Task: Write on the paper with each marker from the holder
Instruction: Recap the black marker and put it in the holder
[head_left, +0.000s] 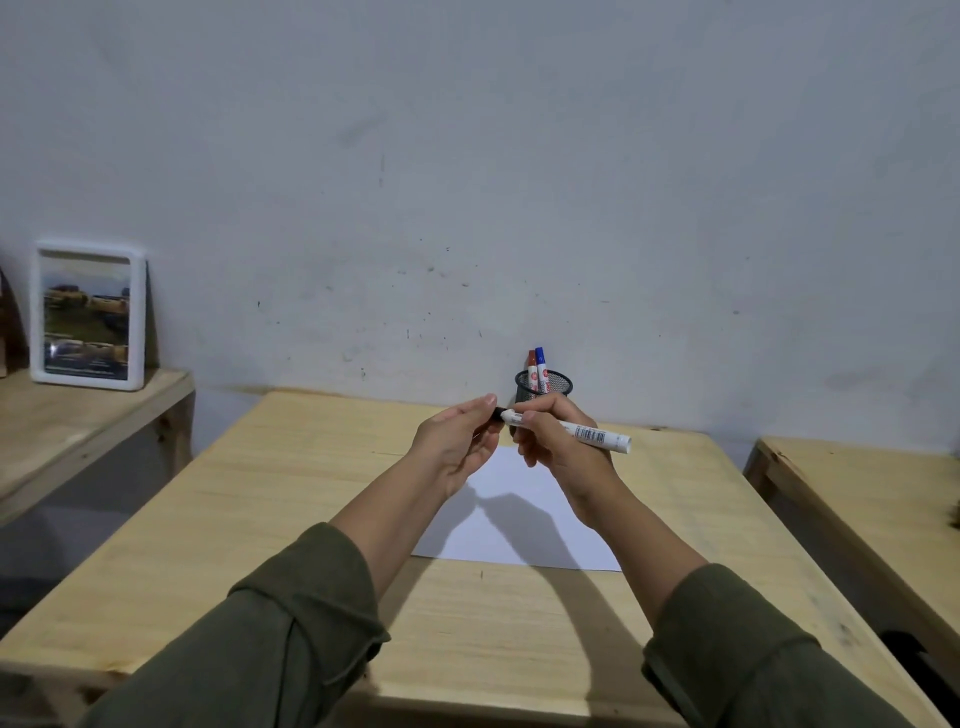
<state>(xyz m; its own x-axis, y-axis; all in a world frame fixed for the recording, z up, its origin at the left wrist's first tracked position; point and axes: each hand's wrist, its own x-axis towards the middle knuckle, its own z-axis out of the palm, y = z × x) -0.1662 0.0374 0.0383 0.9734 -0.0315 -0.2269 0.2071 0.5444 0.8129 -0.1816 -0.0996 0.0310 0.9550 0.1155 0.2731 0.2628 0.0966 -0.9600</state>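
Observation:
My right hand (558, 449) grips a white marker (587, 432) by its barrel, held level above the table. My left hand (457, 441) pinches the marker's black cap (500, 414) at its left end. Whether the cap is on or just off, I cannot tell. Below both hands lies a white sheet of paper (519, 530) with no marks visible on it. A black mesh holder (550, 387) stands at the back of the table against the wall, just behind my hands. In it stand a red marker (532, 366) and a blue marker (541, 364), upright.
The wooden table (311, 493) reaches to the grey wall. A lower wooden shelf on the left carries a white picture frame (87, 316). Another wooden table (857, 499) stands to the right, across a narrow gap.

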